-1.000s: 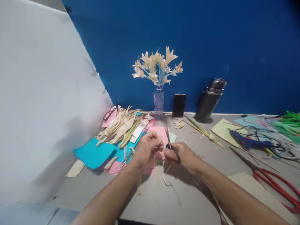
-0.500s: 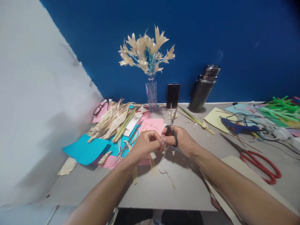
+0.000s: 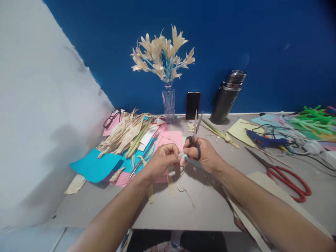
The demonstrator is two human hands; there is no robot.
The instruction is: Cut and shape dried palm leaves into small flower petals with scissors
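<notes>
My right hand (image 3: 203, 154) is closed around the black handles of a small pair of scissors (image 3: 196, 134), whose blades point up and away from me, slightly apart. Its thumb and fingertips also come close to a small pale piece (image 3: 181, 154) between the two hands. My left hand (image 3: 166, 159) is closed in a pinch on that piece, which is too small to make out fully. A thin white string (image 3: 179, 182) lies on the table just below the fingers. Pink paper (image 3: 172, 136) with scraps on it lies behind my left hand.
Dried corn husks (image 3: 126, 133) and blue paper (image 3: 96, 164) lie on the left. Husk flowers (image 3: 162, 52) stand in a clear bottle (image 3: 168, 105) by a phone (image 3: 193, 105) and a dark flask (image 3: 228, 98). On the right are red-handled scissors (image 3: 288, 180) and a blue glue gun (image 3: 266, 139).
Both hands have drawn slightly apart at the fingertips, the right one shifting a little right with the scissors. The whole view has moved a little.
</notes>
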